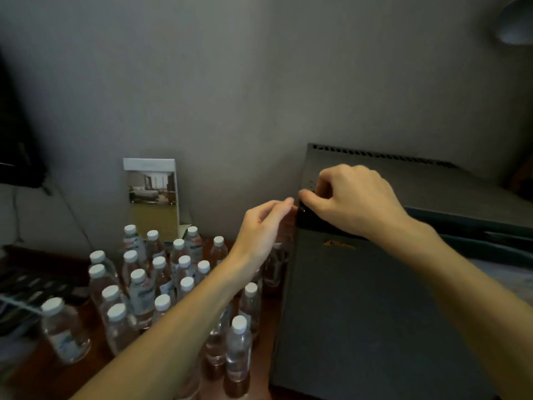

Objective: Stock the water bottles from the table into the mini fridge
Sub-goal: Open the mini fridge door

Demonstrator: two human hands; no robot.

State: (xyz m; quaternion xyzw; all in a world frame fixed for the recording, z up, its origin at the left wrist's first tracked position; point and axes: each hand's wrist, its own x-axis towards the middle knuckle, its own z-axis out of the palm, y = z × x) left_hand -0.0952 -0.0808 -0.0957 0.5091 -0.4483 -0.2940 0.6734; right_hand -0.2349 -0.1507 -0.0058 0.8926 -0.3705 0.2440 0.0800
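Observation:
A dark grey mini fridge [360,313] stands at the right with its door closed. Several clear water bottles [141,295] with white caps stand upright on the wooden table [268,319] to its left. My right hand [352,197] curls over the top left corner of the fridge door, fingers hooked on its edge. My left hand [264,226] reaches to the same corner from the left, fingertips touching the door's side edge. Neither hand holds a bottle.
A standing card with a room photo [153,197] leans against the grey wall behind the bottles. Dark objects lie at the far left [34,284]. One bottle [63,330] stands apart at the front left. A vent grille [380,155] runs along the fridge's top back.

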